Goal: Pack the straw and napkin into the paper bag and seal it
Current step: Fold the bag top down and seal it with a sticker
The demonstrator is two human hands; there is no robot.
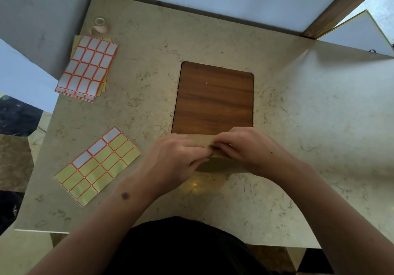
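A small brown paper bag (215, 165) lies flat on the marble table (298, 125), just in front of a wooden inset panel (214, 97). My left hand (177, 159) and my right hand (245, 146) both press on the bag's folded top edge, fingertips meeting at its middle. Most of the bag is hidden under my hands. Neither a straw nor a napkin shows. A sticker sheet (98, 166) with most labels peeled off lies to the left of my left hand.
A stack of full white label sheets (87, 68) lies at the far left. Behind the stack stands a tape roll (99, 25). A wall runs along the table's far edge. The table's left edge drops to a dark floor.
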